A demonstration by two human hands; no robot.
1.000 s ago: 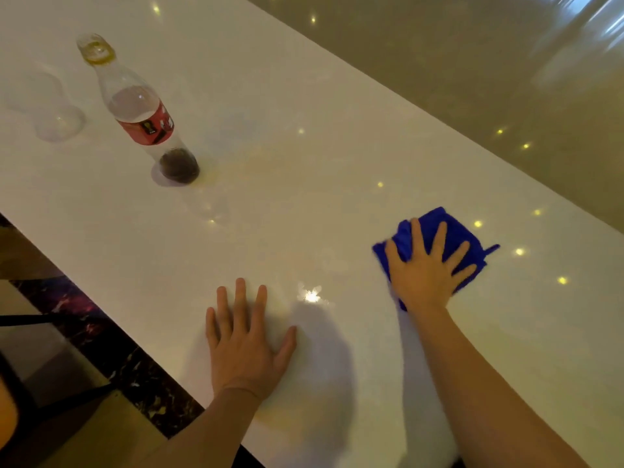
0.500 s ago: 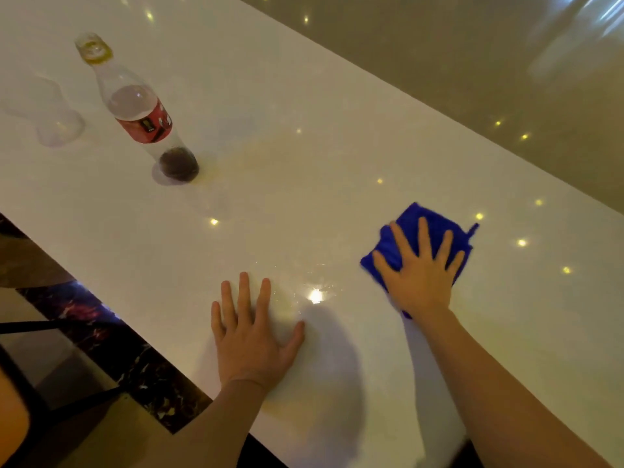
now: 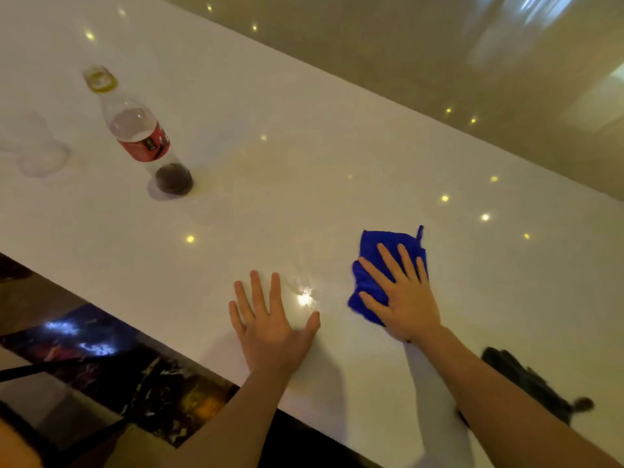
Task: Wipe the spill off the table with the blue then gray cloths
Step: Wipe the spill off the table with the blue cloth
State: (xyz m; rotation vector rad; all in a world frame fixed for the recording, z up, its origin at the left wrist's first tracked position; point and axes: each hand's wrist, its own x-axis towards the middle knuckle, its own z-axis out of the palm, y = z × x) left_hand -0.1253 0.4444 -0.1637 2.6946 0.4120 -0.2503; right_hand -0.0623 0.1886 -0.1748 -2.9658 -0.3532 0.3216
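Note:
A folded blue cloth (image 3: 374,251) lies on the glossy white table (image 3: 270,197). My right hand (image 3: 405,295) presses flat on the blue cloth, fingers spread over it. My left hand (image 3: 270,322) rests palm down on the bare table to the left, fingers apart, holding nothing. A dark gray cloth (image 3: 537,386) lies near the table's front edge, behind my right forearm. A faint wet sheen shows between the hands near a bright light reflection; the spill itself is hard to make out.
A plastic bottle (image 3: 138,136) with a red label and a little dark drink stands at the left. A clear glass (image 3: 40,153) stands further left. The table's front edge (image 3: 141,329) runs diagonally, with dark patterned floor below.
My right hand has slid the blue cloth leftward and toward me across the table. The gray cloth has come into view at the right. My left hand has stayed flat.

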